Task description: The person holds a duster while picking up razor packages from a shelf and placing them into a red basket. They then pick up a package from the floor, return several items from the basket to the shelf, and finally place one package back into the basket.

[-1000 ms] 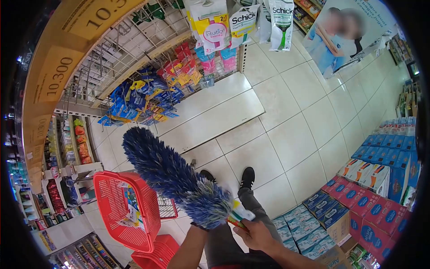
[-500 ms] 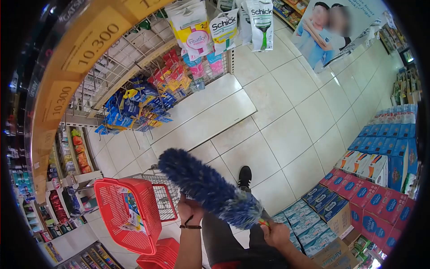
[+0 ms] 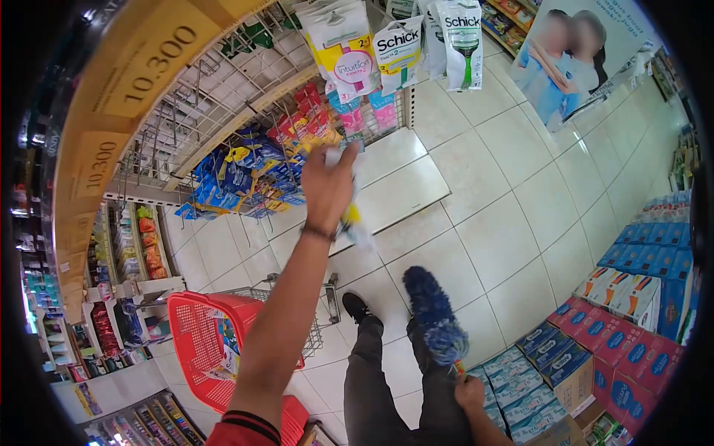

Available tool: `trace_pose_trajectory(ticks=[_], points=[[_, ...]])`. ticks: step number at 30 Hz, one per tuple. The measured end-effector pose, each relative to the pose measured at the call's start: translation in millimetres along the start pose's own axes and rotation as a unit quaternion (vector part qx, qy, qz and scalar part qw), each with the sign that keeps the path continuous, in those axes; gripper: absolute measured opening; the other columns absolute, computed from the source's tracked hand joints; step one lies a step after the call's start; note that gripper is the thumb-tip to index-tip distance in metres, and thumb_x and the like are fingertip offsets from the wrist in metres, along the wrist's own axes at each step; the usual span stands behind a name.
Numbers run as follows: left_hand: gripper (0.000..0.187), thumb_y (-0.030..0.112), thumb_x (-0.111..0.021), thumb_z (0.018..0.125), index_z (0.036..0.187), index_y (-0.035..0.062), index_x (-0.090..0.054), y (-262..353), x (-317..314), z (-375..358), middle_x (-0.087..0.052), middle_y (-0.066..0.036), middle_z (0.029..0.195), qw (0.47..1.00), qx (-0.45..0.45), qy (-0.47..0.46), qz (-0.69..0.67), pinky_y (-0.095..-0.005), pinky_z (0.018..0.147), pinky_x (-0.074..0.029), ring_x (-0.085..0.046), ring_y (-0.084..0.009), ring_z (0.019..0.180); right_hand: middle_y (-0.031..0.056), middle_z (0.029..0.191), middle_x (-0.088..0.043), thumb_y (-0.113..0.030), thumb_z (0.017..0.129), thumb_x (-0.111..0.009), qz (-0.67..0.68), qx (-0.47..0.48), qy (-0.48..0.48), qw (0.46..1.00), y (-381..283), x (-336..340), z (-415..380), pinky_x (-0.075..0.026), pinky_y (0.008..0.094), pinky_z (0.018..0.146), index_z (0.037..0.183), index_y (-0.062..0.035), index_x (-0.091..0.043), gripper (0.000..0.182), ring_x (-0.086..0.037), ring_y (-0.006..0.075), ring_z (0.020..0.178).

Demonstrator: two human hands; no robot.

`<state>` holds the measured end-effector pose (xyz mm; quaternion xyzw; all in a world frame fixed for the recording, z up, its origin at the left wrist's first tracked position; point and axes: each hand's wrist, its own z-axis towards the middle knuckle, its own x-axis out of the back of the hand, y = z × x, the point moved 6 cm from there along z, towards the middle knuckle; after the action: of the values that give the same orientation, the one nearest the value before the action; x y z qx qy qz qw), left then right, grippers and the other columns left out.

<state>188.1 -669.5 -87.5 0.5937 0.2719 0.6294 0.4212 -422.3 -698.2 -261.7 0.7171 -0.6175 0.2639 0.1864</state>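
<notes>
My left hand [image 3: 327, 186] is raised in front of the wire rack, closed on a white-and-yellow razor pack [image 3: 352, 223]. Blur and my fingers hide much of that pack. Low on the right, my right hand [image 3: 470, 394] is wrapped round the handle of a blue fluffy duster [image 3: 437, 316], whose head points upward. Several hanging Schick razor packs [image 3: 401, 56] are just above my left hand. Blue and yellow razor packs [image 3: 238, 167] hang to its left.
A red basket [image 3: 197, 342] with packets in it sits by a metal trolley [image 3: 316, 342] at left. Stacked tissue boxes [image 3: 632, 342] line the right side. Tiled floor [image 3: 498, 223] runs between shelves, with a poster [image 3: 573, 52] at the back.
My left hand has risen from beside the duster to the rack and now holds a razor pack. The duster has swung right and now points more upward. The view has shifted slightly.
</notes>
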Motion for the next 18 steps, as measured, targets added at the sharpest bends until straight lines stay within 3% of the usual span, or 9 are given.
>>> trace_pose_trajectory(ticks=[1, 3, 8, 10, 12, 13, 14, 16, 18], points=[[0.045, 0.036, -0.077, 0.087, 0.102, -0.0053, -0.068, 11, -11, 17, -0.071, -0.015, 0.085, 0.988, -0.085, 0.097, 0.08, -0.0371, 0.08, -0.053, -0.07, -0.0271, 0.083, 0.0296, 0.1, -0.07, -0.046, 0.096, -0.055, -0.026, -0.009, -0.028, 0.999, -13, -1, -3, -0.052, 0.053, 0.087, 0.099, 0.0021, -0.074, 0.052, -0.066, 0.0477, 0.099], [0.049, 0.037, -0.08, 0.084, 0.105, -0.0052, -0.069, 10, -35, 53, -0.073, -0.021, 0.097, 0.991, -0.05, 0.121, 0.019, -0.0384, 0.086, -0.053, -0.07, -0.0294, 0.094, 0.0276, 0.104, -0.071, -0.05, 0.096, -0.054, -0.067, -0.021, -0.084, 0.994, -13, -17, 2, -0.052, 0.0529, 0.09, 0.104, 0.0005, -0.074, 0.054, -0.067, 0.0461, 0.101], [0.039, 0.031, -0.075, 0.089, 0.106, -0.0045, -0.068, -19, -55, 97, -0.072, -0.016, 0.096, 0.996, -0.075, 0.035, -0.044, -0.0393, 0.084, -0.053, -0.069, -0.0294, 0.088, 0.026, 0.105, -0.071, -0.052, 0.095, -0.055, -0.123, -0.014, -0.123, 0.985, -9, -32, 2, -0.053, 0.0516, 0.091, 0.104, 0.0008, -0.074, 0.057, -0.068, 0.0461, 0.101], [0.028, 0.024, -0.069, 0.093, 0.103, -0.0014, -0.067, -50, -58, 105, -0.069, -0.011, 0.088, 0.964, 0.038, -0.006, -0.262, -0.0356, 0.073, -0.053, -0.065, -0.0225, 0.075, 0.0256, 0.105, -0.072, -0.053, 0.094, -0.056, -0.12, -0.004, -0.127, 0.985, -2, -37, 7, -0.054, 0.0511, 0.091, 0.103, 0.001, -0.074, 0.058, -0.068, 0.0463, 0.1], [0.023, 0.021, -0.062, 0.097, 0.108, 0.0014, -0.063, -37, -42, 82, -0.065, -0.006, 0.086, 0.887, 0.183, -0.13, -0.403, -0.0307, 0.063, -0.049, -0.057, -0.0144, 0.067, 0.0257, 0.102, -0.072, -0.053, 0.092, -0.059, -0.113, -0.013, -0.131, 0.985, -3, -32, 7, -0.056, 0.0501, 0.087, 0.102, 0.0016, -0.074, 0.057, -0.071, 0.0419, 0.098], [0.027, 0.02, -0.059, 0.097, 0.117, 0.0016, -0.057, -41, -44, 86, -0.061, -0.005, 0.086, 0.743, 0.134, -0.349, -0.555, -0.0275, 0.057, -0.045, -0.052, -0.0106, 0.063, 0.0257, 0.102, -0.072, -0.053, 0.092, -0.059, -0.106, -0.014, -0.138, 0.985, 0, -34, 6, -0.056, 0.0501, 0.087, 0.102, 0.0016, -0.074, 0.057, -0.071, 0.0419, 0.098], [0.029, 0.022, -0.054, 0.1, 0.118, 0.0, -0.053, -16, -39, 71, -0.057, -0.004, 0.085, 0.644, 0.156, -0.369, -0.652, -0.0286, 0.054, -0.044, -0.051, -0.0126, 0.061, 0.0254, 0.101, -0.072, -0.05, 0.091, -0.062, -0.081, -0.035, -0.127, 0.988, 3, -34, 7, -0.056, 0.0499, 0.086, 0.101, 0.0016, -0.074, 0.054, -0.071, 0.042, 0.098], [0.042, 0.035, -0.058, 0.099, 0.117, -0.0026, -0.053, 5, -32, 62, -0.055, -0.002, 0.08, 0.568, 0.187, -0.457, -0.659, -0.0301, 0.052, -0.045, -0.051, -0.0144, 0.058, 0.025, 0.101, -0.073, -0.048, 0.09, -0.064, -0.055, -0.047, -0.121, 0.99, 4, -34, 10, -0.056, 0.0498, 0.086, 0.1, 0.0015, -0.074, 0.051, -0.071, 0.042, 0.097], [0.04, 0.035, -0.058, 0.099, 0.116, -0.0007, -0.051, 11, -27, 59, -0.055, -0.003, 0.077, 0.554, 0.198, -0.475, -0.655, -0.0302, 0.052, -0.045, -0.051, -0.0147, 0.057, 0.0251, 0.099, -0.072, -0.041, 0.088, -0.066, -0.006, -0.047, -0.09, 0.995, 4, -30, 12, -0.054, 0.0516, 0.087, 0.097, 0.0009, -0.074, 0.044, -0.069, 0.0432, 0.098]])
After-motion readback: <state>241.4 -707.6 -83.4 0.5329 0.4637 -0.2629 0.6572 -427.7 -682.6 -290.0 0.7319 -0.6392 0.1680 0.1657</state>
